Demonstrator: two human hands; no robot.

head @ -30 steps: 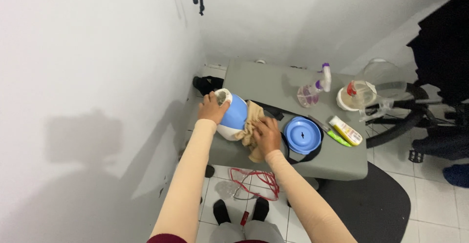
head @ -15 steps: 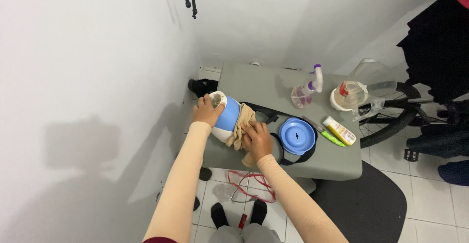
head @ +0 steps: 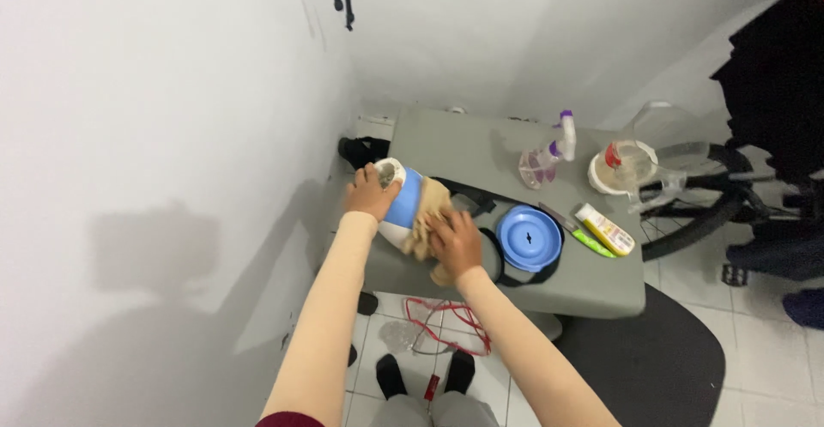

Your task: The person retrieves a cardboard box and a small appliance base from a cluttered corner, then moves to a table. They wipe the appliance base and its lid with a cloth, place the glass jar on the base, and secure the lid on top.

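Steadying the blue-and-white jug (head: 401, 206) on its side at the worktop's (head: 515, 285) left edge, my left hand (head: 369, 193) has its fingers wrapped round the mouth end, so my right hand (head: 455, 242), fingers pressed flat, can rub the tan cloth (head: 429, 212) against it. A blue lid (head: 529, 236) lies just beside.

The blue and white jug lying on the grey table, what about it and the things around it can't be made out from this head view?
- Blue and white jug: its lower side is hidden by the beige cloth and the left hand.
- Beige cloth: partly covered by the right hand.
- Clear spray bottle: contents too small to tell.
- Bicycle wheel: cut off by the grey table.
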